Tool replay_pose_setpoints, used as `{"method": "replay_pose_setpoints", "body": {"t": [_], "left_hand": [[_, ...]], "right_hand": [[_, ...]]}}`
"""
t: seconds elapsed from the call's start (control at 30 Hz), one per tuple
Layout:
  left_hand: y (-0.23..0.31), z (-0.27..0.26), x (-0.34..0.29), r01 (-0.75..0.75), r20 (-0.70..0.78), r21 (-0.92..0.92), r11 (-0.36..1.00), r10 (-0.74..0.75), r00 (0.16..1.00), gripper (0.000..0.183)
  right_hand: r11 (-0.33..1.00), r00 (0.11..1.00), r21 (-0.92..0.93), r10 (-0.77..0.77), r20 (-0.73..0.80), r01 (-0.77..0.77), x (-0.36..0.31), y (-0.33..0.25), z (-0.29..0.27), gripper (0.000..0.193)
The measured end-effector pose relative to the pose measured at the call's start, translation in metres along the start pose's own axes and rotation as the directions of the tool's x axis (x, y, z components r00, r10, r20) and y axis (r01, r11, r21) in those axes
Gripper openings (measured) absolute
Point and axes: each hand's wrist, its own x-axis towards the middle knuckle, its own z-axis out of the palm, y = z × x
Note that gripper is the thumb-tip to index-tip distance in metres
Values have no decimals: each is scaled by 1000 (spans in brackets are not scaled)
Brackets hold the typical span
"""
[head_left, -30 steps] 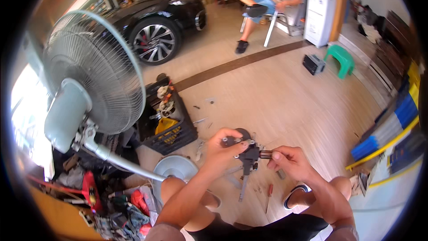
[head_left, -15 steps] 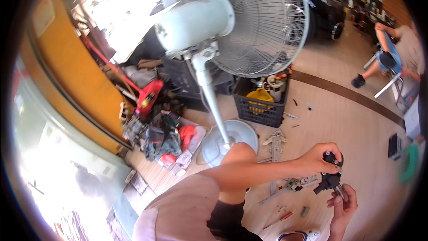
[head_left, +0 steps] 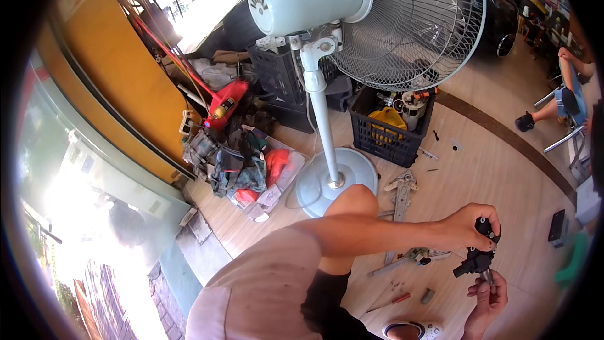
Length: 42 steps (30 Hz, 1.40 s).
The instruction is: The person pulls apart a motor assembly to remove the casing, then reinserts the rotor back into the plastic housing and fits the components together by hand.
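Observation:
My left hand (head_left: pixel 469 225) reaches across to the right and is closed around the upper end of a black plastic part with a metal shaft (head_left: pixel 473 262), which looks like a small motor unit. Just below it, my right hand (head_left: pixel 487 299) pinches the bright metal shaft at the part's lower end. The part is held upright above the floor, and a block-shaped piece of it juts out to the left. Under my left forearm lie a long metal bracket (head_left: pixel 401 200) and a green-and-metal assembly (head_left: pixel 416 254).
A red-handled screwdriver (head_left: pixel 397 300) and a small grey block (head_left: pixel 427 295) lie on the floor. Ahead stand a pedestal fan (head_left: pixel 321 113) and a black crate (head_left: pixel 385 145) of parts. A tray of rags (head_left: pixel 290 169) is at left. Another person (head_left: pixel 569 97) sits at far right.
My view has shifted, so the fan and crate sit further right and higher. Both hands keep their hold on the black part, which has changed little in its tilt.

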Motion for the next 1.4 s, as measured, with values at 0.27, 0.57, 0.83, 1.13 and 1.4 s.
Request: {"method": "replay_pose_setpoints", "body": {"t": [0.27, 0.57, 0.83, 1.13, 1.4], "left_hand": [[-1, -1, -1, 9, -13, 7, 1000, -9, 1000, 23], [-4, 4, 3, -1, -13, -49, 999, 0, 1000, 24], [-4, 4, 2, -6, -48, -56, 998, 3, 999, 24], [-3, 3, -1, -10, -55, -53, 999, 7, 998, 22], [-7, 1, 8, -85, -44, 68, 994, 88, 995, 25]], "right_hand": [[992, 990, 58, 106, 94, -112, -1, 6, -5, 41], [984, 952, 32, 160, 259, -174, 4, 17, -31, 46], [993, 979, -80, 99, 180, -86, 3, -12, -13, 42], [995, 988, -36, 96, 123, -92, -4, -4, -2, 50], [991, 976, -22, 135, 172, -133, 1, 4, -16, 42]]}}
